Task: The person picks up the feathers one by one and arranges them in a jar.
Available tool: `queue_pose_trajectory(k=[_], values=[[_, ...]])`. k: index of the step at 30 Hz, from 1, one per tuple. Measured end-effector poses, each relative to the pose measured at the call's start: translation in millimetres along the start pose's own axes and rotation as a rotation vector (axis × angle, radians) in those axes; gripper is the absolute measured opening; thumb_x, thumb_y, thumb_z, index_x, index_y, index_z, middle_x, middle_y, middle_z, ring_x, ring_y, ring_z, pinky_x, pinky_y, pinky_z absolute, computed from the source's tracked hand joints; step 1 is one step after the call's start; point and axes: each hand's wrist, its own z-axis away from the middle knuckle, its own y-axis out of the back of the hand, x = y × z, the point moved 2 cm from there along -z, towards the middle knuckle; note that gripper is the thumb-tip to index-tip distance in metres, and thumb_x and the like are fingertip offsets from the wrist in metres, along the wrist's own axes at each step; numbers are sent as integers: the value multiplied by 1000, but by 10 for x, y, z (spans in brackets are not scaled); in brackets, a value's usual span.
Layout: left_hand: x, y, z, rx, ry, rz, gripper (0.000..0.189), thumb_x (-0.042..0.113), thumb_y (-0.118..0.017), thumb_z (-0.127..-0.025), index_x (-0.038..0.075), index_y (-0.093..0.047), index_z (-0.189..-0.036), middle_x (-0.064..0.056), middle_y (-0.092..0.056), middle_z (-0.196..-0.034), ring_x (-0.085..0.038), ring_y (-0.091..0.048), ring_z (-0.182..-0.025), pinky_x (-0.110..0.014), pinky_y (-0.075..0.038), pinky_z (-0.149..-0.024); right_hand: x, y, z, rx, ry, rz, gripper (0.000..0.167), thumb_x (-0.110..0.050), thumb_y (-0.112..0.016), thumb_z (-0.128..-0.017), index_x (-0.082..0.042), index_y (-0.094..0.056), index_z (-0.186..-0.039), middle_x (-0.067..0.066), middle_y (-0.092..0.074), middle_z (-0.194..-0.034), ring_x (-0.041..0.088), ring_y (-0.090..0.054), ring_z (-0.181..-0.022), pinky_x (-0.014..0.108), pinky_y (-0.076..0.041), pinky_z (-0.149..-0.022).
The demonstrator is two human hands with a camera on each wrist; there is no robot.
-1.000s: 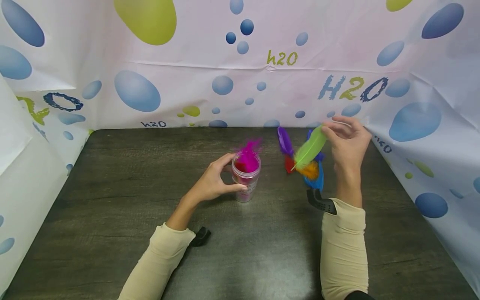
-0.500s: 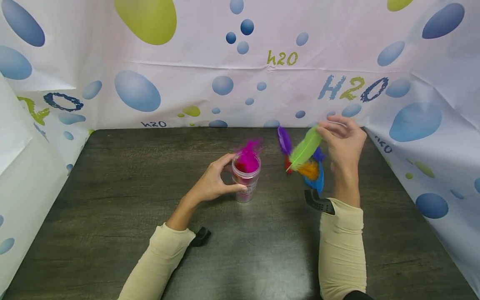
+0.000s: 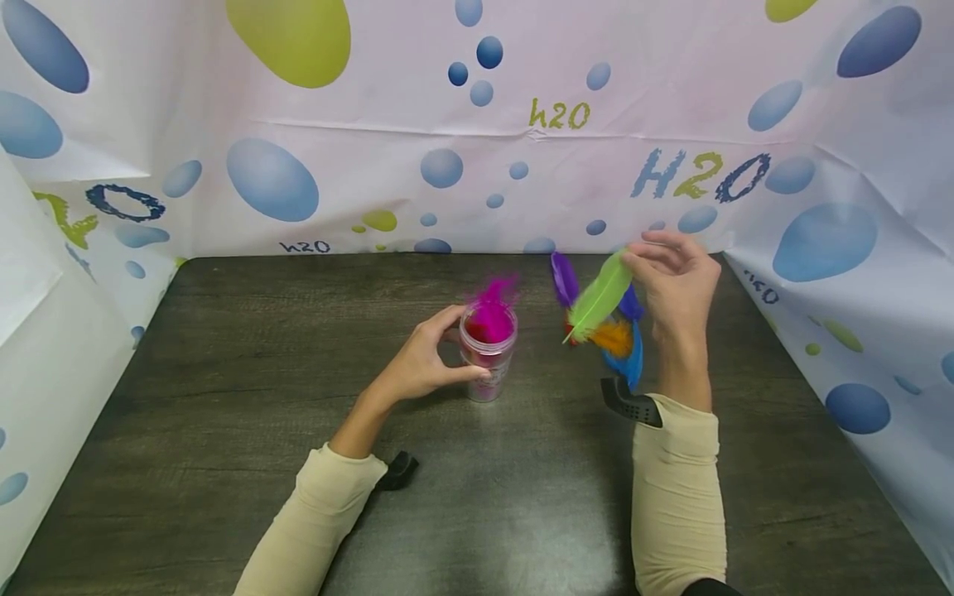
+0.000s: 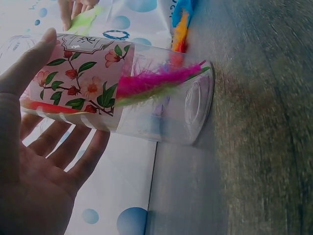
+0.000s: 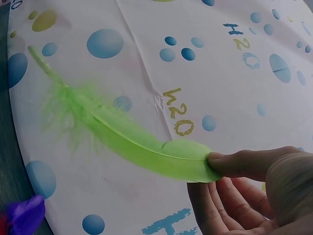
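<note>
My left hand grips a clear cup with a pink flowered label, thumb on one side and fingers on the other. The cup stands upright on the dark table. Inside it a magenta feather pokes up above the rim, and the left wrist view shows green and red feathers with it. My right hand pinches a light green feather by its broad tip, thumb against fingers. The quill end hangs down and to the left, over a small pile of feathers in the head view.
On the table right of the cup lie a purple feather, an orange feather, a blue feather and partly hidden red and dark blue ones. A printed sheet rises behind the dark table and along both sides.
My right hand has moved a little to the left with the green feather, toward the cup. The left hand and the cup have stayed in place.
</note>
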Motion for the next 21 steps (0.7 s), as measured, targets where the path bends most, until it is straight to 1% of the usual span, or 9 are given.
queue_pose_trajectory(k=[4,10,14,21], values=[[2,-2,2,-2,-1,8,76,3,-89,-79,-5,-51,-145,-18,-62,-134,-31,-64,-119,-42,-57,-99,2,-10,0,-10,2,-1,22,15,-77,-84,-3,-76,-97,1,-76,-82,15,-75,-75,21,-61,-78],[-19,0,-5,0,-1,10,76,3,-89,-79,-4,-51,-145,-17,-62,-132,-30,-64,-119,-41,-57,-99,9,-30,-8,-21,13,8,21,14,-78,-85,-2,-76,-98,2,-76,-83,15,-75,-77,21,-61,-79],[-11,1,-6,1,2,13,77,2,-89,-78,-5,-52,-145,-17,-62,-133,-30,-63,-120,-40,-57,-100,11,-47,-13,-24,1,9,21,13,-78,-85,-3,-76,-98,2,-76,-84,15,-75,-78,21,-61,-80],[5,5,-19,1,-13,17,75,1,-89,-78,-5,-52,-144,-18,-62,-133,-31,-62,-121,-40,-57,-99,4,-104,-27,-24,-12,-15,21,14,-78,-85,-3,-76,-97,3,-76,-84,17,-75,-77,22,-61,-79]])
